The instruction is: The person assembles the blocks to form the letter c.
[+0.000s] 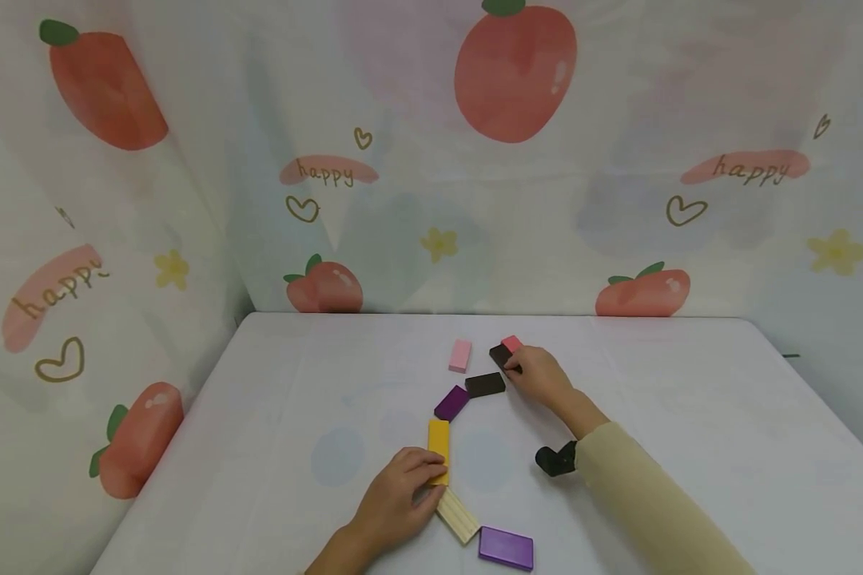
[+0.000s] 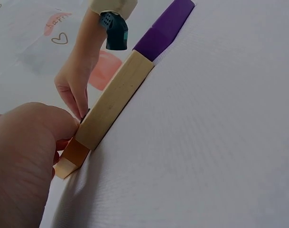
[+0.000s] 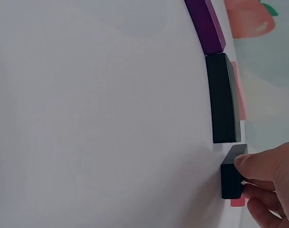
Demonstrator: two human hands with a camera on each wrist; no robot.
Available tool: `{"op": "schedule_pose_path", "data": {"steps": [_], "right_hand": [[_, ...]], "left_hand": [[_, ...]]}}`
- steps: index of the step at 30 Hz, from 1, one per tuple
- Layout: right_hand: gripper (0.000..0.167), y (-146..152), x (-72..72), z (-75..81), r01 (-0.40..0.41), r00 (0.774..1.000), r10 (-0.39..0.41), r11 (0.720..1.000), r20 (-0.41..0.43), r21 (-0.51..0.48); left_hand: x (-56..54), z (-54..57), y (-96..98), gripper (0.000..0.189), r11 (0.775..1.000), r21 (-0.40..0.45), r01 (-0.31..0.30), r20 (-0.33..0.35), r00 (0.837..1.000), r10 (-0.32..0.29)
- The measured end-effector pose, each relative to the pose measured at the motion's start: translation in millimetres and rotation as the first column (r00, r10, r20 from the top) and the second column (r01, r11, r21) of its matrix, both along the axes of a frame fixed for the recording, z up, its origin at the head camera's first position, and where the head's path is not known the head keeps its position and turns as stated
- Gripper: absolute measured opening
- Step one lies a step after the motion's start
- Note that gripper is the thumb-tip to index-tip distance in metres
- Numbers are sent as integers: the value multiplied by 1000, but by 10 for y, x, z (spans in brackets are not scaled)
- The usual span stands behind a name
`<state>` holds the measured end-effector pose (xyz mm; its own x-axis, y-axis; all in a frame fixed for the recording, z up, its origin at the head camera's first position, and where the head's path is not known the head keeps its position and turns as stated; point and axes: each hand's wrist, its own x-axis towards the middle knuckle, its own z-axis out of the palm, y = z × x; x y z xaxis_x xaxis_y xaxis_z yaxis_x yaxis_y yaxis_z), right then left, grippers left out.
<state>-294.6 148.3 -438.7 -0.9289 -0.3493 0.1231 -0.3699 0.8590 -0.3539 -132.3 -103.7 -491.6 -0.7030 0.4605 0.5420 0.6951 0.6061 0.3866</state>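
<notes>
My left hand (image 1: 399, 499) bends its fingers over a yellow block (image 1: 439, 435), its thumb by the end where a pale wooden block (image 1: 458, 517) meets it. In the left wrist view, fingertips lie along the yellow block (image 2: 77, 151), partly hidden. At the far side, my right hand (image 1: 542, 375) pinches a black block (image 3: 231, 180) between thumb and fingers. A second black block (image 1: 485, 385) lies beside it with a small gap. Beyond the held block shows part of a red block (image 1: 511, 343).
A dark purple block (image 1: 451, 402) joins the curved row between the yellow and black blocks. A brighter purple block (image 1: 506, 549) lies at the near end. One pink block (image 1: 460, 355) lies behind the row. A black device (image 1: 555, 459) juts from the right wrist.
</notes>
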Motion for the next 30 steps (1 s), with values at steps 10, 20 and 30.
{"op": "schedule_pose_path", "data": {"steps": [10, 20, 30], "right_hand": [[10, 111, 85, -41, -50, 995, 49, 999, -88, -10], [9, 203, 226, -52, -58, 994, 56, 998, -90, -17], [9, 274, 382, -29, -37, 998, 35, 999, -52, -24]], "left_hand": [[16, 12, 7, 21, 1000, -3, -7, 8, 1000, 7], [26, 31, 4, 21, 1000, -2, -8, 21, 1000, 8], [17, 11, 4, 21, 1000, 8, 0, 17, 1000, 0]]}}
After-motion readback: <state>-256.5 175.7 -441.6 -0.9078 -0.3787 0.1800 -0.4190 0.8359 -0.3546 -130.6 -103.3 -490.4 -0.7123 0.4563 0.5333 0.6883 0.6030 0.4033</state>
